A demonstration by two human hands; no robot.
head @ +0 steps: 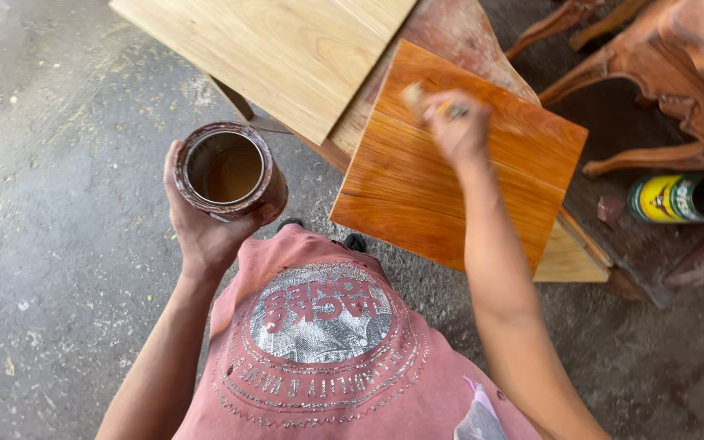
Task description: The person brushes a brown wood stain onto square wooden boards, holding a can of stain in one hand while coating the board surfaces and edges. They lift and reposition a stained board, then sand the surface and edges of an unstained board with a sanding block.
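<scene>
Right hand closed around a paintbrush, motion-blurred; the brush's long axis runs up-left from the fist, bristle end pointing to the far-left edge of the stained orange board. The board lies tilted like a diamond on the counter, its near corner overhanging the floor. Right forearm stretched forward and up over the board's middle, wrist bent slightly left.

Left hand holds a round open tin from below, fingers wrapped around its side, mouth facing up, brown liquid inside. It is held over the floor, left of the board and apart from it.

Pale unstained board lies upper left, its corner overlapping the orange one. Carved wooden furniture and a yellow-labelled can sit to the right. Open floor to the left.
</scene>
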